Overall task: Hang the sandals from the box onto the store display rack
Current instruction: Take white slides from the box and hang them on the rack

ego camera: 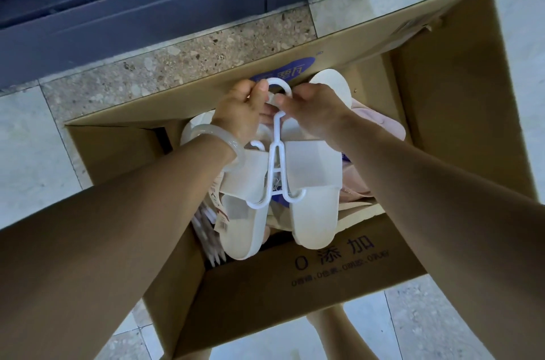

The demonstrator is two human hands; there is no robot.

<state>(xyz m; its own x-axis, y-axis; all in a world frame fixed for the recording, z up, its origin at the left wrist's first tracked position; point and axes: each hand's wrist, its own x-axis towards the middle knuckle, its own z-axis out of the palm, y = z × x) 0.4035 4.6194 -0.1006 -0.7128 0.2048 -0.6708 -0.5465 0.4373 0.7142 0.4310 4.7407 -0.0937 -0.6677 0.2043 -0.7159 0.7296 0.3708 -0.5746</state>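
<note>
Fingers (262, 94) of both our hands pinch the hanger (275, 159) hook; sandals (312, 197) hang lengthwise toward us, rack (132, 11) ahead

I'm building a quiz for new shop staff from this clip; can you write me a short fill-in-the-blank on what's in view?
1. Both hands, the left hand and the right hand, grip the white plastic ____ near its hook.
2. Two cream sandals hang from it above an open ____ box.
3. The bangle sits on the ____ wrist.

Missing words: hanger; cardboard; left
</note>
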